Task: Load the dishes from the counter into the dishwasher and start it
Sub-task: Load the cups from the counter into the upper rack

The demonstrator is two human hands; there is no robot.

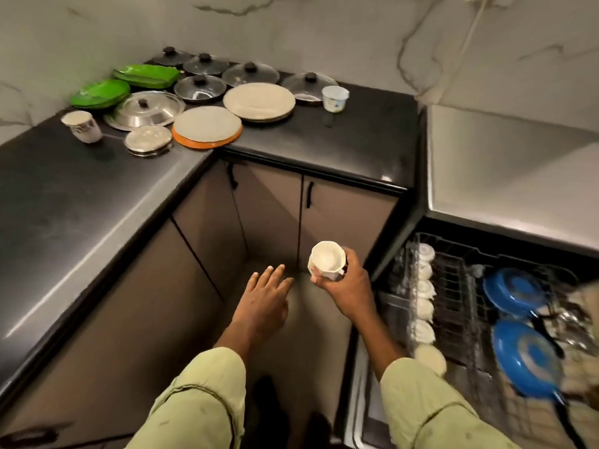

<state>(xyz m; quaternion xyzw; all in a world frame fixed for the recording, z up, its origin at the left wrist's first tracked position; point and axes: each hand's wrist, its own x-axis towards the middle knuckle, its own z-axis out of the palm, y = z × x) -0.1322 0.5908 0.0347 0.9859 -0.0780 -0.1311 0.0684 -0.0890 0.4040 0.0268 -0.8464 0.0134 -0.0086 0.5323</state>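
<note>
Black L-shaped bench (64,205), upper left to centre of frame. Open dishwasher rack (460,286), lower right, with two blue pans (525,358) and, along its left edge, a row of pale round dishes (424,286). Two pale round plates (258,100) on the bench corner, beside glass lids (250,74). Left hand (264,301), lower centre: grip spread, fingers straight, holding nothing. Right hand (348,286), just right of it: grip curled round a white cup (325,260), mouth up, in the air left of the rack.
</note>
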